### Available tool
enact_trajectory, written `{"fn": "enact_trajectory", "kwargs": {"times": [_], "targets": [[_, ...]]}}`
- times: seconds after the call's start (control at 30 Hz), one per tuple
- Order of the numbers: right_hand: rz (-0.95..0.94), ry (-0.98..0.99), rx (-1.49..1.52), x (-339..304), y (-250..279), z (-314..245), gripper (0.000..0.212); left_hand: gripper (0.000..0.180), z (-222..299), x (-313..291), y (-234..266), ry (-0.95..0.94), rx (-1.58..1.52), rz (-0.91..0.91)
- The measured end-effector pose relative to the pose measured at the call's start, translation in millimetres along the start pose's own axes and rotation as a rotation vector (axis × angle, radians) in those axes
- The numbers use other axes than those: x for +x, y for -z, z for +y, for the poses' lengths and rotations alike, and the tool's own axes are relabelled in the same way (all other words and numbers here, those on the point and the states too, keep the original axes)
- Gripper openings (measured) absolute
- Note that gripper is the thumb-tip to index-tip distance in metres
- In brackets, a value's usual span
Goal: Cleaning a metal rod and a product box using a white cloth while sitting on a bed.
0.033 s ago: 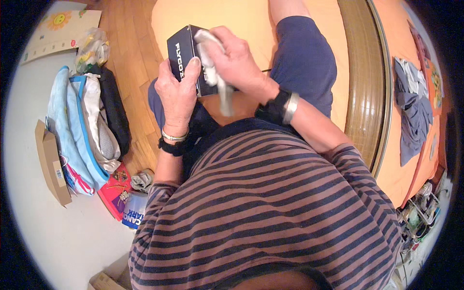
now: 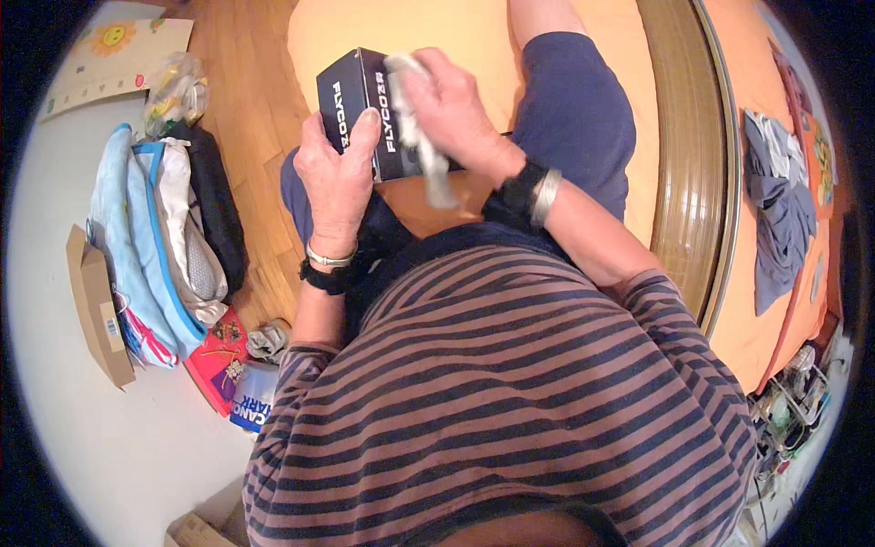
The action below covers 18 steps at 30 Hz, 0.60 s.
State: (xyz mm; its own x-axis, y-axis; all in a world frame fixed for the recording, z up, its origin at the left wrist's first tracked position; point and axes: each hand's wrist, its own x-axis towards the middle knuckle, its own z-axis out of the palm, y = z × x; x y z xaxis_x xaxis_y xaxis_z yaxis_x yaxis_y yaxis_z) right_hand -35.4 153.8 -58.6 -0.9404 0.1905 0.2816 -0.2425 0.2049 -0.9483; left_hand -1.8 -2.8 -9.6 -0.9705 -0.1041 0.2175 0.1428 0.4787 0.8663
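A dark box [image 2: 344, 91] with white lettering sits tilted above my lap. My left hand [image 2: 335, 173] is closed round its near left side, the thumb laid along the edge between two faces. In my right hand [image 2: 456, 109] is a crumpled white cloth [image 2: 439, 182], bunched under the fingers at the box's right-hand face. The cloth's loose end hangs down toward my lap and is smeared by motion. Part of that face is hidden behind the cloth and the hand.
I sit on a bed with an orange-yellow sheet [image 2: 401, 23]. To the left, a light blue blanket [image 2: 137, 237], a black bag [image 2: 214, 210] and an open cardboard box [image 2: 96, 310] rest beside the wooden floor [image 2: 251, 118]. Grey clothes [image 2: 779, 219] lie at the far right.
My right hand has slid to the right with the cloth, so more of the box's right-hand face and its lettering shows. My left hand and the box have hardly moved.
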Motion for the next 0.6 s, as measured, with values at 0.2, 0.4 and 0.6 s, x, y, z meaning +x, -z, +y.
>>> {"fn": "enact_trajectory", "kwargs": {"times": [0.2,0.4,0.6], "targets": [[0.048,-0.404,-0.288,12.1,6.5,37.0,0.036,0.048,19.4,-7.7,-11.6,-0.116,0.201,0.024],[0.03,0.213,-0.006,30.0,-6.4,-45.4,0.024,0.043,25.8,-9.4,-8.2,-0.064,0.334,0.014],[-0.124,-0.46,-0.319,58.6,13.4,64.3,0.044,0.051,18.4,-8.4,-15.7,-0.174,0.24,0.008]]}}
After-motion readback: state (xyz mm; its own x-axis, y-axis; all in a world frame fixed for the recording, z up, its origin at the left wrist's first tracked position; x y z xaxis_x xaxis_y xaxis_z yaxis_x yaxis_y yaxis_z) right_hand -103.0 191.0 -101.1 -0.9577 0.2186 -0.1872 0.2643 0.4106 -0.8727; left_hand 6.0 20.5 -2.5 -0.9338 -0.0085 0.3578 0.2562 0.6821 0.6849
